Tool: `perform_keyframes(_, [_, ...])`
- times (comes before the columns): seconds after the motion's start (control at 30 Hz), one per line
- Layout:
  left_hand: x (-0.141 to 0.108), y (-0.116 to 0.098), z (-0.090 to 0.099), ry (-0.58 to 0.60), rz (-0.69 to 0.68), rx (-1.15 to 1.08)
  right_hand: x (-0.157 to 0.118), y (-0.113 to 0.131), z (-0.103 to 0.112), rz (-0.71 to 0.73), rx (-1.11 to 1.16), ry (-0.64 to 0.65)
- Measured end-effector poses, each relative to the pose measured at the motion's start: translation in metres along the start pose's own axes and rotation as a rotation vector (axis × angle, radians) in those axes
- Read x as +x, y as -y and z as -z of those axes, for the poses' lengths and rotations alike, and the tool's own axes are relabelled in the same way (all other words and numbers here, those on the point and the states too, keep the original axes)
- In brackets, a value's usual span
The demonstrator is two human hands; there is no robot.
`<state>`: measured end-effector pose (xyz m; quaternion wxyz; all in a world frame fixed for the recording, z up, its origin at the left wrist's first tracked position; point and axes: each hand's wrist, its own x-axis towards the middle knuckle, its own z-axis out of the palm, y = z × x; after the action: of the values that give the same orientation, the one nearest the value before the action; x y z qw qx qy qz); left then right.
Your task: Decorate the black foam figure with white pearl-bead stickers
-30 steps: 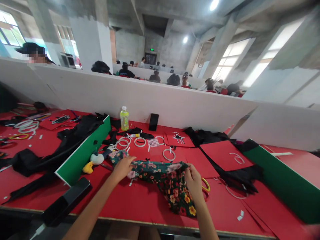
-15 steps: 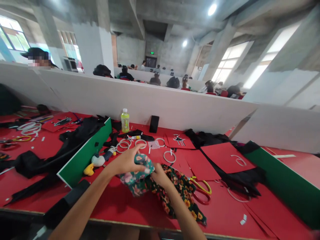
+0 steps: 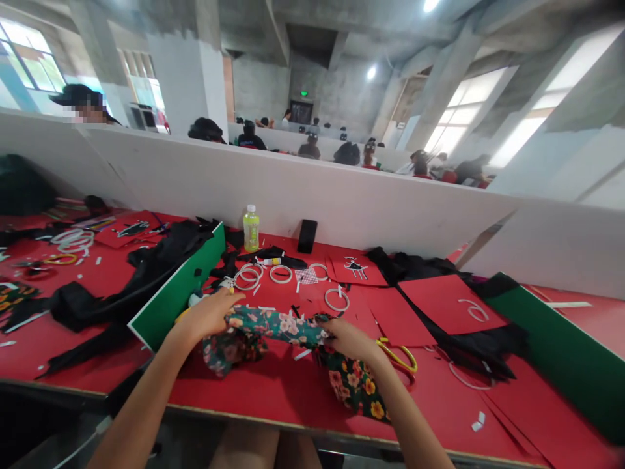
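A strip of green floral fabric (image 3: 279, 324) stretches between my two hands, just above the red tabletop. My left hand (image 3: 209, 314) grips its left end, with a loose fold of the cloth hanging below. At the other end, my right hand (image 3: 347, 337) is closed on the fabric. Dark floral cloth with yellow and orange flowers (image 3: 359, 384) hangs or lies under my right hand; whether it is one piece with the green strip I cannot tell. Scissors with yellow and red handles (image 3: 403, 358) lie right of that hand. A stuffed toy (image 3: 196, 298) is partly hidden behind my left hand.
Several white rings (image 3: 280, 274), a glue tube (image 3: 271, 261), a green drink bottle (image 3: 250, 229) and a black phone-like slab (image 3: 307, 236) stand or lie farther back. Green dividers (image 3: 180, 286) flank the place. Red sheets (image 3: 452, 303) and black cloth (image 3: 488, 355) lie to the right. People sit beyond the white partition (image 3: 381, 202).
My hands have moved apart, the left one leftward and the right one rightward. The bunched green floral fabric is now drawn out between them. The view has shifted slightly.
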<state>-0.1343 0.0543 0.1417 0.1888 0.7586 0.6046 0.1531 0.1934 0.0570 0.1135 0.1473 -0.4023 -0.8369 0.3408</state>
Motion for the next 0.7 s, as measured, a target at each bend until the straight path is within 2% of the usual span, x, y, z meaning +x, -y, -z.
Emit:
perform_keyframes(0.07, [-0.011, -0.005, -0.008, -0.046, 0.070, 0.114, 0.001, 0.003, -0.006, 0.027, 0.014, 0.040])
perform_keyframes(0.1, [-0.014, -0.011, -0.019, -0.048, 0.055, 0.128, 0.003, 0.006, -0.008, 0.049, 0.023, 0.072])
perform_keyframes(0.13, [-0.016, -0.020, -0.035, -0.013, -0.025, 0.055, 0.006, 0.008, -0.009, 0.072, 0.032, 0.105])
perform_keyframes(0.2, [-0.014, -0.038, -0.075, 0.170, -0.202, -0.230, 0.009, 0.013, -0.009, 0.107, 0.038, 0.146])
perform_keyframes(0.23, [-0.011, -0.046, -0.096, 0.225, -0.210, -0.380, 0.010, 0.014, -0.008, 0.113, 0.033, 0.148])
perform_keyframes(0.3, [-0.005, -0.054, -0.128, 0.257, -0.213, -0.443, 0.006, 0.015, -0.001, 0.095, 0.003, 0.109])
perform_keyframes(0.37, [0.000, -0.050, -0.143, 0.286, -0.204, -0.475, -0.002, 0.012, 0.008, 0.041, -0.046, 0.034])
perform_keyframes(0.43, [0.004, -0.037, -0.139, 0.305, -0.185, -0.491, -0.012, 0.005, 0.017, -0.030, -0.096, -0.035])
perform_keyframes(0.53, [0.007, -0.013, -0.115, 0.296, -0.164, -0.486, -0.024, -0.013, 0.027, -0.130, -0.149, -0.096])
perform_keyframes(0.6, [0.009, 0.000, -0.097, 0.232, -0.138, -0.476, -0.032, -0.031, 0.028, -0.211, -0.187, -0.153])
perform_keyframes(0.7, [0.009, 0.014, -0.077, 0.104, -0.055, -0.448, -0.054, -0.058, 0.020, -0.388, -0.298, -0.305])
